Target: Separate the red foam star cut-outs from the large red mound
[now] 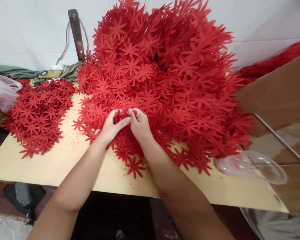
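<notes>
Both hands meet in front of a tall heap of red flower-shaped cutouts (165, 73). Between my fingers is a red flower cutout (123, 115), partly covered by them. My left hand (115, 123) curves round its left side, thumb pointing right. My right hand (140, 123) pinches at its right side, thumb and fingertips close together. Below the hands, a loose flower cutout (135, 166) with several narrow petals lies on the table near the heap's front edge.
A smaller pile of red flower cutouts (43, 115) lies left on the pale table (75, 160). A clear plastic tub (250, 166) stands front right beside a large cardboard box (277, 96). A plastic bag (5, 90) is at far left. A dark strip (76, 35) leans on the wall.
</notes>
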`<act>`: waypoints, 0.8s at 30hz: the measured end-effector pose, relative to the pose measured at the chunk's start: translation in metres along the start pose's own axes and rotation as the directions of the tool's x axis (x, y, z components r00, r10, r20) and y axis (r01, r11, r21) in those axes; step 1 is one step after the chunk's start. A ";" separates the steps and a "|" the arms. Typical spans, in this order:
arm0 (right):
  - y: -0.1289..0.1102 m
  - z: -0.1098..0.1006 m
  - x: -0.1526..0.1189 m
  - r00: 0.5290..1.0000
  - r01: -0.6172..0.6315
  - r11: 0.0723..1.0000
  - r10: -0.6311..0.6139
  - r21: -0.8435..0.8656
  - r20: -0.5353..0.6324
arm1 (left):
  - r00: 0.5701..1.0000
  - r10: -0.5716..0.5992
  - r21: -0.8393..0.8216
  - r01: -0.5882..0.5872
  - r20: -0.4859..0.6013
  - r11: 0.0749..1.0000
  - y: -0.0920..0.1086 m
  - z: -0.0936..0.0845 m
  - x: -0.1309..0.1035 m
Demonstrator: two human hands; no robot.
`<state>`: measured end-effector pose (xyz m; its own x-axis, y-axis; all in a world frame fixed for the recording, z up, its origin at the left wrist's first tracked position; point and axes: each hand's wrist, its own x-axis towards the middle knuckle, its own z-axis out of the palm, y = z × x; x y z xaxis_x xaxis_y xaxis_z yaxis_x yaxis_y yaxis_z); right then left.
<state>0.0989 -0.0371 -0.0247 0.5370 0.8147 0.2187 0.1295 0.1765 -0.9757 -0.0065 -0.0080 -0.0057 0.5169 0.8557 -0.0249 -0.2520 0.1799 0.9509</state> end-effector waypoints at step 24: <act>0.001 -0.012 0.004 0.908 0.321 0.926 -0.361 -0.201 -0.215 | 0.987 0.132 0.047 -0.128 -0.093 0.991 -0.008 0.000 0.008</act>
<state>0.1109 -0.0399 -0.0250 0.6197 0.5570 0.5529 0.4595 0.3136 -0.8310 -0.0005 -0.0031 -0.0135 0.4005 0.9135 0.0723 -0.2776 0.0457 0.9596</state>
